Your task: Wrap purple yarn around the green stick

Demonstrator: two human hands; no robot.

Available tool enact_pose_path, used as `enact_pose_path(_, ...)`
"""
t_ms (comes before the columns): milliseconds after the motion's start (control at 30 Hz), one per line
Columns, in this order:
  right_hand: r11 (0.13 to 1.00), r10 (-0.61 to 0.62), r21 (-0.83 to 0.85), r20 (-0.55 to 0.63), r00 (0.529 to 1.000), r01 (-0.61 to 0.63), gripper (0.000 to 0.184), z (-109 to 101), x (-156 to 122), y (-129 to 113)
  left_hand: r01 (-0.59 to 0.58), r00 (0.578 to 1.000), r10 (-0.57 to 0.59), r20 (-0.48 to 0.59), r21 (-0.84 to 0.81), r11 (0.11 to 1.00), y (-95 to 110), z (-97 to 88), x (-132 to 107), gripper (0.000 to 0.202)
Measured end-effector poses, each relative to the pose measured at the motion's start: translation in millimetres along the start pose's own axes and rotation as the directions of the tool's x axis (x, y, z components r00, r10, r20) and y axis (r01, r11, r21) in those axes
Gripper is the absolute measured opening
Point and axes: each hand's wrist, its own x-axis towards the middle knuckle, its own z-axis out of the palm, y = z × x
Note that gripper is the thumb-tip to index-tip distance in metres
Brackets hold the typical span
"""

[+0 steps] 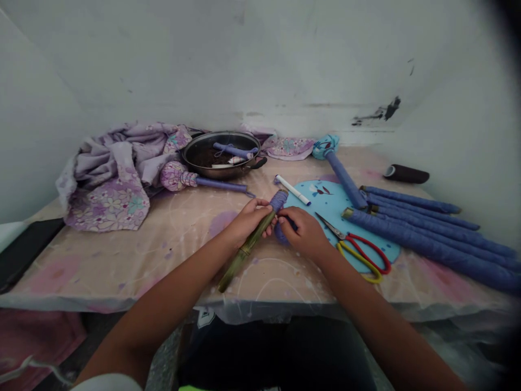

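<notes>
Reaches both bare forearms in over the near edge of the bench [122,260], angled toward each other and meeting at its middle. Grips a green stick [243,251] in the left hand [248,220]: palm down, wrist straight, fingers clamped round the upper part. Lies slantwise on the bench, near end by the edge, far end bound in blue-purple wrapping [279,200] just past the left fingertips. Holds the right hand [303,231] just beside the left, knuckles up, wrist bent inward, fingers closed on a blue-purple roll [280,233] pressed close against the stick below the wrapped end.

Right of the hands, on a pale blue round sheet [334,206]: scissors [360,252] with red and yellow handles, blades toward the right hand, and a white marker [292,190]. Further right, a row of long blue-wrapped sticks [427,233] and a dark spool [407,174] near the wall. At the back, a metal pan [222,155] and, left of it, a heap of floral cloth [118,174].
</notes>
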Motion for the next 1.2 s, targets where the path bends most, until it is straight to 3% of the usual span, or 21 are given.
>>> enact_pose_path(167, 0.998, -0.026, -0.053, 0.021, 0.999, 0.027, 0.019, 0, 0, -1, -0.004, 0.998, 0.001, 0.065, 0.048, 0.999, -4, -2.5, 3, 0.030)
enact_pose_path(433, 0.994, -0.044, -0.099, 0.080, 0.996, 0.052, 0.022, 2, 2, -2, 0.082, 0.993, -0.086, 0.076, 0.050, 0.995, 2, -6.3, 2, 0.021)
enact_pose_path(567, 0.993, -0.025, -0.112, 0.091, 0.996, 0.035, 0.022, 1, 3, -4, 0.087, 0.996, -0.088, 0.026, 0.043, 0.995, 4, -8.5, 1, 0.018)
enact_pose_path(667, 0.994, 0.029, -0.106, 0.062, 0.998, -0.022, 0.021, 1, 2, -4, 0.073, 0.997, -0.073, 0.002, 0.036, 0.997, 3, -9.6, 3, 0.017)
enact_pose_path(867, 0.998, 0.031, -0.059, 0.012, 0.999, -0.031, 0.022, 2, 0, -6, 0.058, 0.994, -0.051, 0.097, -0.065, 0.996, 9, -12.6, 3, 0.020)
enact_pose_path(1200, 0.993, -0.112, -0.013, 0.058, 0.992, 0.113, 0.027, 3, -1, -12, -0.033, 0.999, 0.034, -0.011, 0.088, 0.996, 12, -3.3, -1, 0.015)
